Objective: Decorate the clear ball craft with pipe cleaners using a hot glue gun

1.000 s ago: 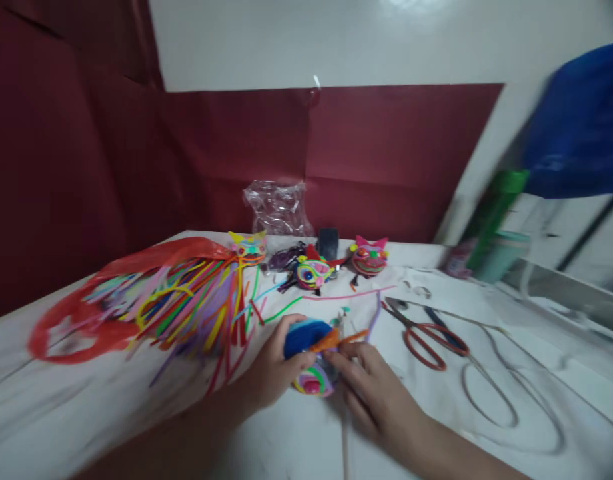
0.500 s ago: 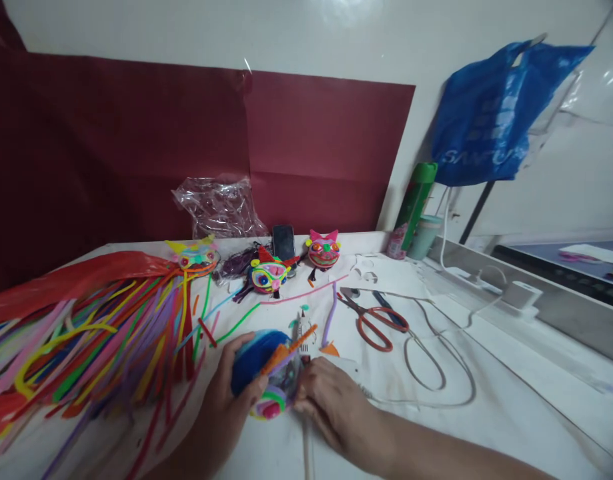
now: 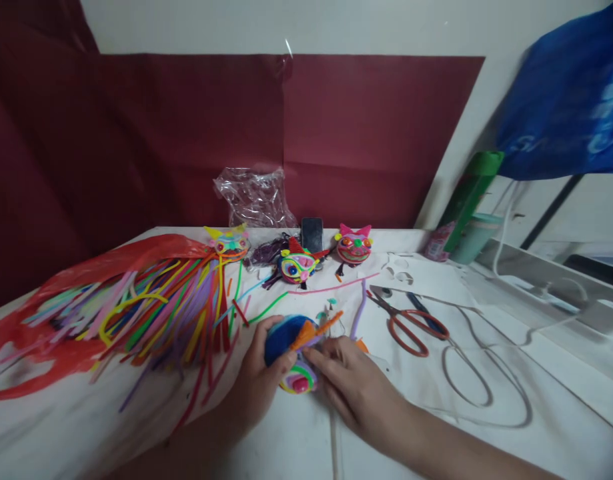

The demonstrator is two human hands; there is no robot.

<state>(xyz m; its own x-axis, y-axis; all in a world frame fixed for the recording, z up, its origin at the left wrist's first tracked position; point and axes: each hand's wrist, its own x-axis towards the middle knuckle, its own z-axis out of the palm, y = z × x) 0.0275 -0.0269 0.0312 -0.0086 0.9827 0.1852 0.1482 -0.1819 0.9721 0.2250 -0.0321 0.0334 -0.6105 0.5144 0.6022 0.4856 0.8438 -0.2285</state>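
My left hand point(image 3: 263, 373) wraps round the left side of a small round ornament point(image 3: 283, 337), its thumb across the front. The ball carries blue fuzzy strips, green and pink rings and a pink knob. An orange pipe cleaner point(image 3: 331, 325) and an orange ear-like piece point(image 3: 305, 335) stick out at its top, beside a purple pipe cleaner point(image 3: 311, 341). My right hand point(image 3: 349, 377) is closed against the ball's right side, index fingertip just below the purple strip. What lies between its fingers is hidden.
Many coloured pipe cleaners point(image 3: 171, 293) spill from a red bag point(image 3: 151, 250) at left. Finished-looking animal heads point(image 3: 353, 245) stand at the back near a phone point(image 3: 312, 233). Red-handled scissors point(image 3: 409, 330) and a looped white cable point(image 3: 466, 380) lie right; a green can point(image 3: 471, 193) stands beyond.
The camera view has turned left, so everything sits further right. My right fingers have moved up from the ball's lower right side towards the purple strip. My left hand keeps its hold.
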